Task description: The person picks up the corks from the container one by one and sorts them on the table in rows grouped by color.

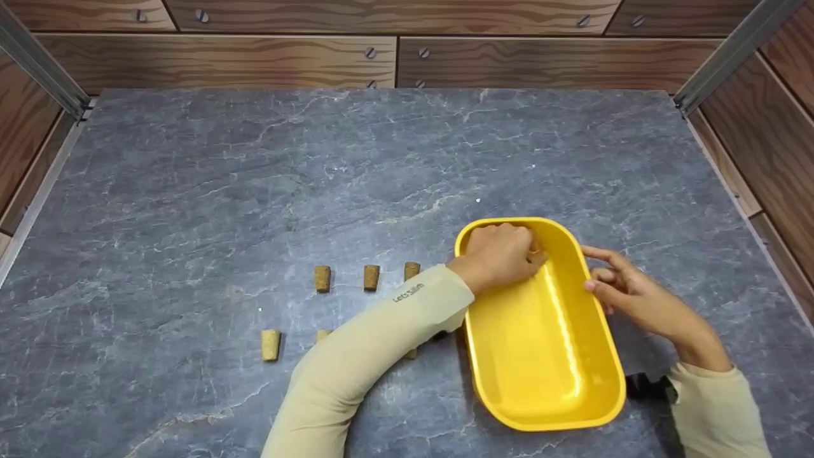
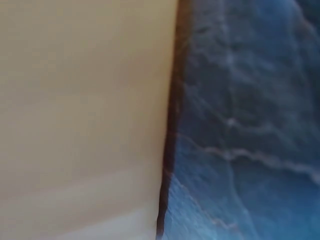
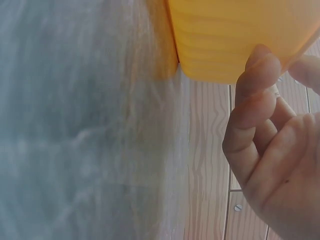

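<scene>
A deep yellow plastic tub (image 1: 524, 362) stands on the table, its long sides running away from me. My left hand (image 1: 502, 254) reaches into its far end, fingers bent downward; whatever lies under them is hidden, so I cannot tell if they hold anything. On the tub's right side, my right hand (image 1: 636, 296) grips the rim, thumb at the edge and bent fingers (image 3: 252, 107) against the outer wall. Left of the tub are tapered corks in two rows: darker ones, such as this brown cork (image 1: 322, 278), farther away, and paler ones, such as this tan cork (image 1: 270, 345), nearer.
The left sleeve (image 1: 375, 343) crosses the near row and partly covers some corks. Beneath everything is a grey-blue marbled tabletop (image 1: 254, 191). Wood-patterned panels (image 1: 267, 60) border it at the back and sides, with metal posts (image 1: 731, 60) at the far corners.
</scene>
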`<state>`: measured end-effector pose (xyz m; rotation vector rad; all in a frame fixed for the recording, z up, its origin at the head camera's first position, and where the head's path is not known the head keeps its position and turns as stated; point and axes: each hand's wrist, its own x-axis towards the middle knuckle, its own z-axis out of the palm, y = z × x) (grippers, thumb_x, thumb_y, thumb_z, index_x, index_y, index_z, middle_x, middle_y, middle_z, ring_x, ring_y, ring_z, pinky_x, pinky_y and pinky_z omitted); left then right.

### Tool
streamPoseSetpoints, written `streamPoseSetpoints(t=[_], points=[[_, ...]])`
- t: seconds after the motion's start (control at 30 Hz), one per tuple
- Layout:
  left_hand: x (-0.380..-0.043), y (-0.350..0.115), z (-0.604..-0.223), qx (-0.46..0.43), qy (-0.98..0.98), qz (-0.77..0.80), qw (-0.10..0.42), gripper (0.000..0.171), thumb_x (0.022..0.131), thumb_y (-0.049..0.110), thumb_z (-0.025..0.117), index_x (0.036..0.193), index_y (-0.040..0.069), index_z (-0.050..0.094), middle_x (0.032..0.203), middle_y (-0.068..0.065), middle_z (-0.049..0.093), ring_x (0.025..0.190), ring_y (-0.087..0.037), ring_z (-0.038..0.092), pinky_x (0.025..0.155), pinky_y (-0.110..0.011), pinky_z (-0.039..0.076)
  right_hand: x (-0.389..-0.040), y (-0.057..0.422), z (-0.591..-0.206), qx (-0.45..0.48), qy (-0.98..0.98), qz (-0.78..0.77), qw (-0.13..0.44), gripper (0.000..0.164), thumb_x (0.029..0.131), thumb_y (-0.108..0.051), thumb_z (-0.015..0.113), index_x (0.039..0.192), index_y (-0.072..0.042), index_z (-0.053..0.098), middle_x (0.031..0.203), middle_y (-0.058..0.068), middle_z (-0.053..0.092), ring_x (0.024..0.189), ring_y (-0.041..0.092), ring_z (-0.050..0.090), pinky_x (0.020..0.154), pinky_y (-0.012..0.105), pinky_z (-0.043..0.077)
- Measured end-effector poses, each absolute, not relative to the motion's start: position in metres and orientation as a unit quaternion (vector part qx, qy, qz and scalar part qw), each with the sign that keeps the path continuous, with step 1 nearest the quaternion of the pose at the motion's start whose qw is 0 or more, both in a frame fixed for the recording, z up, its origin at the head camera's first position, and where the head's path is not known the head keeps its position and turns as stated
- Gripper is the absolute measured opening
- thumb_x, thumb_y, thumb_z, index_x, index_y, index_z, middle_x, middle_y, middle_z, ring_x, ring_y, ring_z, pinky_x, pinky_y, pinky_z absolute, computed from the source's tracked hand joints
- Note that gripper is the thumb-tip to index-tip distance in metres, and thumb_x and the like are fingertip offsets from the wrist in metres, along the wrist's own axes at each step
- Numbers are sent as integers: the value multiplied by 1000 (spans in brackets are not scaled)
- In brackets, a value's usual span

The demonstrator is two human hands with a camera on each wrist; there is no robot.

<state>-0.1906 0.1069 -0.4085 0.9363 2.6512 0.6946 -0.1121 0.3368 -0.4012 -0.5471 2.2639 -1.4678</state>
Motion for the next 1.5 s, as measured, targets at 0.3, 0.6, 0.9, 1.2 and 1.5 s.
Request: streamPoseSetpoints(t=[0.3,0.6,0.9,1.2,1.5], points=[[-189,108,-405,312,911,229,145,44,96,46,53,60,23,47,54,8,37,50,-8,40,48,-23,31,-112,337,-401,-189,806,-526,198,49,103,-3,38,149,-8,22,83,-5,59,61,21,44,57,33,42],[-189,107,-401,299,912,231,158,23,93,47,59,84,26,66,68,12,55,62,-6,50,56,-23,39,-113,336,-402,-188,812,-517,195,49,103,-4,39,148,-6,22,83,-7,60,61,19,46,56,33,43],[-185,107,-378,298,907,234,184,21,90,43,65,105,29,65,85,13,60,72,-7,53,62,-23,42,-113,337,-401,-198,810,-515,200,49,103,-4,38,149,-5,20,82,-7,59,60,22,45,56,34,43],[-174,95,-353,326,898,243,166,27,88,39,66,113,29,63,82,11,58,63,-7,48,55,-23,40,-114,340,-402,-210,800,-521,208,49,104,-3,35,150,-10,19,83,-8,58,60,22,44,56,34,42],[-163,63,-325,339,891,264,149,28,87,33,67,114,26,64,61,8,45,50,-5,38,46,-21,34,-114,339,-401,-193,810,-516,200,48,103,-4,38,148,-6,21,83,-7,59,61,20,46,56,33,43]])
